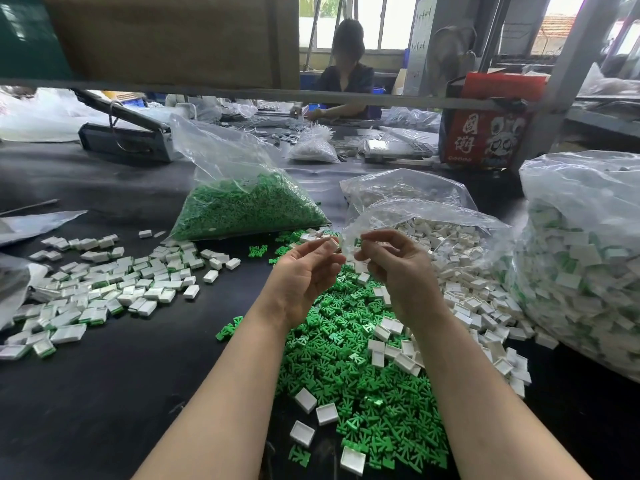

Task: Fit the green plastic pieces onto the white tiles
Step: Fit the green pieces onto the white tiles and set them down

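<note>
My left hand (306, 271) is raised over the table and pinches a small white tile (333, 244) at its fingertips. My right hand (398, 268) is right beside it, fingers curled, fingertips close to the tile; I cannot tell whether it holds a piece. Below both hands lies a heap of loose green plastic pieces (360, 386) with a few white tiles (381, 344) mixed in. An open bag of white tiles (446, 244) spills out to the right. A spread of tiles fitted with green (104, 285) covers the table at the left.
A clear bag of green pieces (242, 206) stands at centre back. A big bag of white and green tiles (585, 265) fills the right edge. A red carton (485, 133) and a grey machine (128, 133) stand farther back, where another person (346, 74) sits.
</note>
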Demonstrator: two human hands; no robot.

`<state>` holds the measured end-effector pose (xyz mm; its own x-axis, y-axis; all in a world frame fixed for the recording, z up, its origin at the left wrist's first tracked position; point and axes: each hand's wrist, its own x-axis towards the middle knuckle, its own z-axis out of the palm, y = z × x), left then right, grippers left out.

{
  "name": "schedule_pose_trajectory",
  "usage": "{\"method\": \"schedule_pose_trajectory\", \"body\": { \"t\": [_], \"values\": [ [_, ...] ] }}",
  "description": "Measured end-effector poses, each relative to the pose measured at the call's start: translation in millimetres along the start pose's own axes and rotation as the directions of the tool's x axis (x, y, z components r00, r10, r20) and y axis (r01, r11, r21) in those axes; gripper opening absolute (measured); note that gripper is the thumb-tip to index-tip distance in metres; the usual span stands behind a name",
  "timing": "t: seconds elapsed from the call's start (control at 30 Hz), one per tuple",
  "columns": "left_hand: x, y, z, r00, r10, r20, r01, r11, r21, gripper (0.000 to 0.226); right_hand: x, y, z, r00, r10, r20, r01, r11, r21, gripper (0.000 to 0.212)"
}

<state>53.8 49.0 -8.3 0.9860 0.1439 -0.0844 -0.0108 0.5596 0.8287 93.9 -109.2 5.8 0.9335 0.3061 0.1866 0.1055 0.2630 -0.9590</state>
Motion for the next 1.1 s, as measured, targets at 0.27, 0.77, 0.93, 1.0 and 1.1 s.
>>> {"method": "schedule_pose_trajectory", "body": {
  "t": [0.27,0.77,0.93,1.0,1.1],
  "values": [
    [1.6,-1.9,2.2,1.000,0.013,0.008,-0.013,1.000,-0.020,0.020,-0.2,1.6,0.4,0.998,-0.063,0.013,0.064,0.995,-0.078,0.016],
    [-1.2,-2.5,7.7,0.983,0.184,0.011,-0.182,0.956,0.231,0.022,-1.5,0.3,3.3,0.994,-0.104,0.047,0.111,0.975,-0.191,0.017],
    [-1.6,-3.8,10.3,0.974,0.222,0.053,-0.226,0.916,0.331,0.012,-0.8,1.7,5.0,0.991,-0.134,0.021,0.135,0.965,-0.226,0.016],
    [-1.9,-4.5,11.4,0.972,0.226,0.063,-0.234,0.911,0.340,0.012,0.0,1.8,5.7,0.992,-0.130,0.006,0.127,0.963,-0.238,0.016],
    [-0.9,-7.2,11.6,0.972,0.230,0.043,-0.232,0.921,0.313,0.011,-0.3,0.9,6.6,0.992,-0.123,0.036,0.129,0.954,-0.272,0.011]
  ]
}}
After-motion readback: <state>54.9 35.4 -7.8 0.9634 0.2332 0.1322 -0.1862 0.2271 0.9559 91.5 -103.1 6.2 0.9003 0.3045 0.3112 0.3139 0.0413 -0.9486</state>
